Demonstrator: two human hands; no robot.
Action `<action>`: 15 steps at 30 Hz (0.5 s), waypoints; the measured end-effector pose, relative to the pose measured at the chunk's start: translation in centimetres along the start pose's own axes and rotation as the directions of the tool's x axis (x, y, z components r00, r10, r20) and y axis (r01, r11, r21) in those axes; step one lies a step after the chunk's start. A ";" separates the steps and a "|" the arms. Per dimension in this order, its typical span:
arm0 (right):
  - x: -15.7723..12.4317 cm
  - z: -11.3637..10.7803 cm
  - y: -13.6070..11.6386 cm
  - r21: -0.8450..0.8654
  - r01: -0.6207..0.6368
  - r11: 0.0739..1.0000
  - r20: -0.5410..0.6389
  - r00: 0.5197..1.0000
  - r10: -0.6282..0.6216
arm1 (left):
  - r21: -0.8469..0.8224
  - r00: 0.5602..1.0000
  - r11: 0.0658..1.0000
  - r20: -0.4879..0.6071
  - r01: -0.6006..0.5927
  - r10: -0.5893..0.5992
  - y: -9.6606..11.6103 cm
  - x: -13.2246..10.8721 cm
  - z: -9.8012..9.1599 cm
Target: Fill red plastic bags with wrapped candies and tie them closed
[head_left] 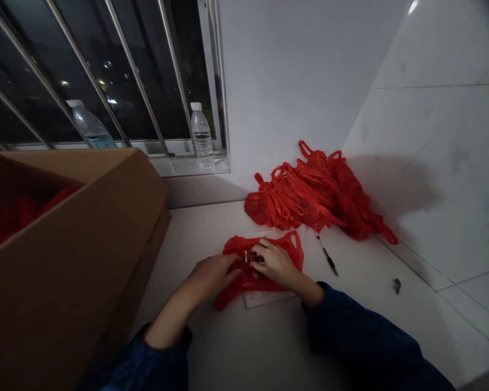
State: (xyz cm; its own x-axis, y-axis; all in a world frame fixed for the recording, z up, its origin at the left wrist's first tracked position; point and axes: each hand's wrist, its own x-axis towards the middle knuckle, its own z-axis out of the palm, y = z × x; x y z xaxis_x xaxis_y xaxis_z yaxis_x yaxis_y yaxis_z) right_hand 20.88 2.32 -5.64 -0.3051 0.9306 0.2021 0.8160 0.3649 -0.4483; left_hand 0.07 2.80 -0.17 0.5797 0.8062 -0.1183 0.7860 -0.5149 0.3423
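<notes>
Beyond both hands' fingers (264, 251), a heap of red bags (309, 190) is slumping, a pen (328, 256) lying right, a cardboard box (89, 244) standing left. Beneath them the spread bag (246, 283) is stretching crosswise, its loop pointing away rightward; whether they're pinching it, I cannot tell. The pale tabletop (236, 347) is meeting a wall (285, 70).

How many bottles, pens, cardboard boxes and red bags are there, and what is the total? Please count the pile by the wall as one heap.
Clear bottles: 2
Pen: 1
Cardboard box: 1
Red bag at the left hand and right hand: 1
Heap of red bags: 1
Total: 6
Bags within the heap, and red material inside the box, cannot be counted singly.
</notes>
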 end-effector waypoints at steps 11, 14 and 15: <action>-0.9 -4.3 -0.7 0.888 -0.027 0.460 0.056 0.997 -0.049 | -0.415 0.940 0.882 -0.332 -0.223 0.081 2.8 0.3 -0.8; -1.2 -5.1 -1.3 0.883 -0.013 0.469 0.048 0.997 -0.064 | -0.501 0.930 0.827 -0.360 -0.256 0.070 3.1 0.4 -0.4; -1.3 -5.3 -1.6 0.881 -0.006 0.474 0.033 0.998 -0.049 | -0.525 0.930 0.808 -0.362 -0.267 0.072 3.3 0.3 -0.3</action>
State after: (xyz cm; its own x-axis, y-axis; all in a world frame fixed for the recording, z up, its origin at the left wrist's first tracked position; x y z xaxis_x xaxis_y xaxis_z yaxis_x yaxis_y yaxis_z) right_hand 22.59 0.38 -0.63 -0.3612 0.9119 0.1947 -0.0440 0.1919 -0.9804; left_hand 2.75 1.47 1.20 0.5176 0.8178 0.2516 0.3676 -0.4781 0.7977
